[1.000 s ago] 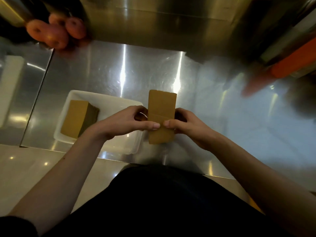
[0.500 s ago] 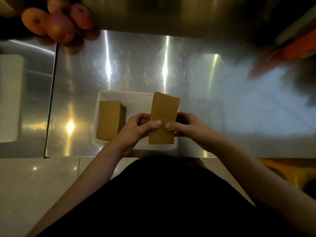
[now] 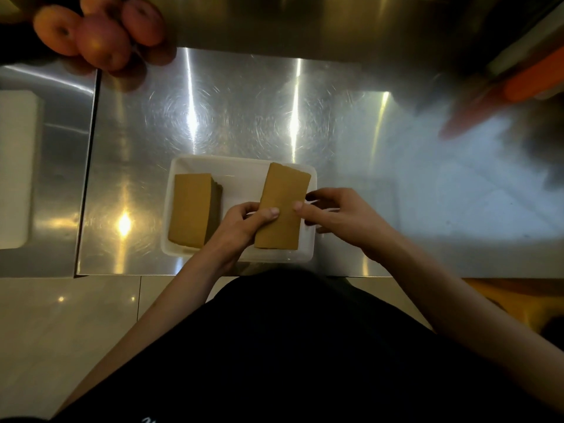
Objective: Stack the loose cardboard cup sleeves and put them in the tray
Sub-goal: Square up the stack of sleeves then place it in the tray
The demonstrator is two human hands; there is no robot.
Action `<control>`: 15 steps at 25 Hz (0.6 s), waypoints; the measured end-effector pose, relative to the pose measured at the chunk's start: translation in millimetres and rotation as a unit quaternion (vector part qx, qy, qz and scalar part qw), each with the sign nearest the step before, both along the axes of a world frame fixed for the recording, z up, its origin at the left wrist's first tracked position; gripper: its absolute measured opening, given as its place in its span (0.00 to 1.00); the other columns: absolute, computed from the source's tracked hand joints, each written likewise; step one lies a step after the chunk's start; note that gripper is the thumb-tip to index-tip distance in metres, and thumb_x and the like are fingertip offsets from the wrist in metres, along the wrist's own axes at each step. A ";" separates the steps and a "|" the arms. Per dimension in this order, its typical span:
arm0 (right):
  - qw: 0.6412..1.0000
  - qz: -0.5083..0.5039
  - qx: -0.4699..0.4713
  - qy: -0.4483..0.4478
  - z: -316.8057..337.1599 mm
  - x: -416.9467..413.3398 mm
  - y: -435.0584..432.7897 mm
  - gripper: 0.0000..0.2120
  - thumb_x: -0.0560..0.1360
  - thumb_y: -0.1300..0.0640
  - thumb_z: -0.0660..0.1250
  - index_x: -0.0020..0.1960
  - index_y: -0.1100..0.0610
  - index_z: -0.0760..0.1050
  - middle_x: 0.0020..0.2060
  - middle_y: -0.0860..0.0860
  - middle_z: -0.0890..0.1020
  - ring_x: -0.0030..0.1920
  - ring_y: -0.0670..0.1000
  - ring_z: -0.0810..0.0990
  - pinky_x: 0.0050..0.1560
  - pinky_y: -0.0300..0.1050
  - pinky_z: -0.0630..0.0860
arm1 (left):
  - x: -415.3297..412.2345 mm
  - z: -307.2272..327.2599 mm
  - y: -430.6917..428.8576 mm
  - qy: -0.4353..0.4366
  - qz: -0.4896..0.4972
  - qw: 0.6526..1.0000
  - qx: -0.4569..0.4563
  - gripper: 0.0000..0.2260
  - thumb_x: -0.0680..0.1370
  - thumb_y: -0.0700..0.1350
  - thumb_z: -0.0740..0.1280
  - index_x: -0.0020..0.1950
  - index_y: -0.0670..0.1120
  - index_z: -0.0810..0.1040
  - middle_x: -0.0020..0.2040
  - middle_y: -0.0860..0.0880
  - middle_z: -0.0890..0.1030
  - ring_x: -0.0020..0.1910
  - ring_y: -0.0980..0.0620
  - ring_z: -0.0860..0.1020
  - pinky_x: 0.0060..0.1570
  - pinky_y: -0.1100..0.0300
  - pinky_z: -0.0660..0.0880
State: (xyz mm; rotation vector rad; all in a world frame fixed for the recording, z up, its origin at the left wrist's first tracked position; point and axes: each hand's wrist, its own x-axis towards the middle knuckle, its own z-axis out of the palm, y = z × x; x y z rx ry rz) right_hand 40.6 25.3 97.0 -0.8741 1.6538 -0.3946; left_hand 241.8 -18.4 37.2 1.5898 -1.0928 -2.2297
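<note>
A white rectangular tray (image 3: 244,166) sits on the steel counter near its front edge. One stack of brown cardboard cup sleeves (image 3: 192,209) lies in the tray's left half. A second stack of sleeves (image 3: 282,193) is over the tray's right half, tilted slightly to the right. My left hand (image 3: 244,227) grips its lower left edge, thumb on top. My right hand (image 3: 335,215) holds its right edge, thumb pressed on the top face and fingers behind it. Whether this stack rests on the tray floor I cannot tell.
Several red apples (image 3: 97,35) lie at the counter's far left corner. A white block (image 3: 15,166) sits on the lower steel surface to the left. An orange object (image 3: 531,77) lies at the far right. The counter's front edge runs just below the tray.
Both hands have carried the held stack from beside the tray's right edge to over the tray's right half. The camera view shifted, so the tray now appears more central.
</note>
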 end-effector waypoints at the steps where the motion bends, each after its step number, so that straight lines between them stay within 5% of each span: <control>1: 0.999 -0.020 -0.031 0.013 -1.4 -3.4 1.5 0.36 0.65 0.31 0.68 0.66 0.51 0.73 0.52 0.49 0.82 0.49 0.47 0.83 0.53 0.49 0.81 | -1.3 -1.5 -0.9 -0.014 -0.001 1.000 -0.002 0.39 0.64 0.61 0.77 0.68 0.42 0.73 0.61 0.43 0.79 0.59 0.44 0.80 0.51 0.54 0.78; 5: 0.990 -0.120 -0.070 -0.004 -10.5 -20.2 5.8 0.20 0.74 0.41 0.66 0.61 0.50 0.75 0.49 0.48 0.83 0.46 0.45 0.84 0.50 0.46 0.82 | -11.0 -9.8 -5.5 -0.082 0.000 0.997 -0.013 0.31 0.72 0.57 0.73 0.68 0.41 0.72 0.60 0.43 0.79 0.57 0.46 0.80 0.51 0.53 0.79; 10: 0.983 -0.168 -0.026 -0.062 -31.2 -25.1 15.7 0.18 0.77 0.44 0.65 0.63 0.52 0.72 0.55 0.51 0.80 0.52 0.48 0.82 0.47 0.41 0.80 | -26.9 -20.4 -5.8 -0.090 -0.004 0.996 0.010 0.29 0.72 0.57 0.73 0.65 0.39 0.74 0.59 0.42 0.80 0.56 0.45 0.80 0.49 0.55 0.79; 15: 0.961 -0.224 0.030 -0.160 -34.0 -20.0 14.7 0.16 0.79 0.45 0.62 0.60 0.55 0.74 0.56 0.55 0.80 0.54 0.51 0.81 0.54 0.45 0.80 | -33.9 -24.5 -4.8 -0.081 -0.001 0.997 0.014 0.30 0.72 0.56 0.74 0.65 0.39 0.73 0.59 0.42 0.81 0.56 0.45 0.81 0.49 0.54 0.79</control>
